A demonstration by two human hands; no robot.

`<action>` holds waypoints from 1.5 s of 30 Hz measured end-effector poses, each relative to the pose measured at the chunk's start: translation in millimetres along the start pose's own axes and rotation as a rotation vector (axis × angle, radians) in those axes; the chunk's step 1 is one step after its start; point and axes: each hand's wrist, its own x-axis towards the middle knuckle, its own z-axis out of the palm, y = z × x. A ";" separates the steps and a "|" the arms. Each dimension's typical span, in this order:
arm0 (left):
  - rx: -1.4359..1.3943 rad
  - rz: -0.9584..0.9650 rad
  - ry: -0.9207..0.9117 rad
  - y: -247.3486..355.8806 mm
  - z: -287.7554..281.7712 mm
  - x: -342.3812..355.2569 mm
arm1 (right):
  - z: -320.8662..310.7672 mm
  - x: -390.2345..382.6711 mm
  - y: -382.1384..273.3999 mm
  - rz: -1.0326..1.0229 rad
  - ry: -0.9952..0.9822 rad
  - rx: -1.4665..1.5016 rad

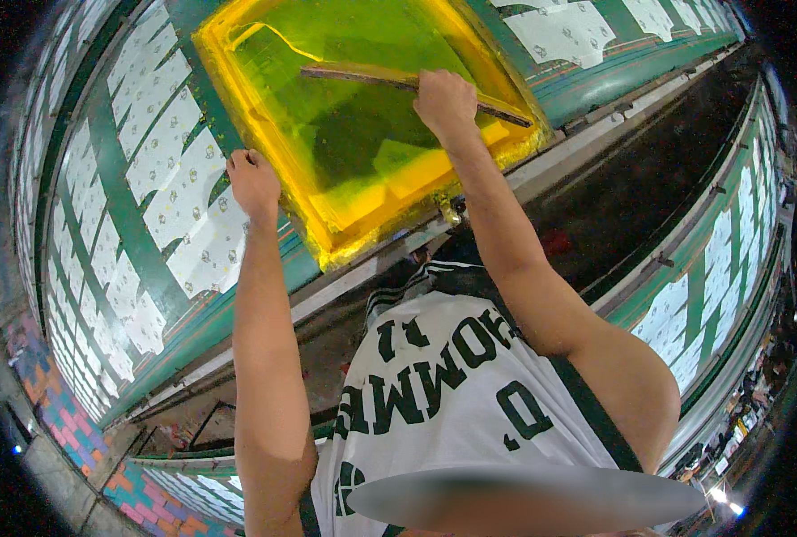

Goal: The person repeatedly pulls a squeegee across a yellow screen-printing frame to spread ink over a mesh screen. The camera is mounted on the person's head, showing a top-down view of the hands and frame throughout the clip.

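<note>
A screen-printing frame [362,224] with yellow-coated edges lies on the long green table, and its mesh [362,125] looks translucent yellow-green. My right hand [446,100] is closed around a long, thin squeegee [362,73] that slants across the mesh, its right end by the frame's right side. Yellow ink streaks the mesh near the upper left corner. At the frame's left edge my left hand [256,182] has its fingers curled against the rim; the fingertips are partly hidden.
Printed white fabric pieces [186,210] lie in rows on the green table [103,183] to the left, with more at the upper right. A metal rail [586,152] runs along the table's near edge. Another table [676,295] with white pieces stands at the right, across a dark aisle.
</note>
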 end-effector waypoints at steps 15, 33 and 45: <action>-0.062 -0.211 -0.075 -3.1 -1.5 0.9 | -27.6 -106.8 35.2 -0.697 -0.293 -0.040; -0.010 -0.374 -0.094 7.3 -5.8 6.0 | -10.7 137.1 -24.2 -0.830 -0.347 -0.029; -0.049 -0.317 0.032 8.4 -5.7 3.9 | 50.5 363.1 -139.4 -0.749 -0.013 -0.184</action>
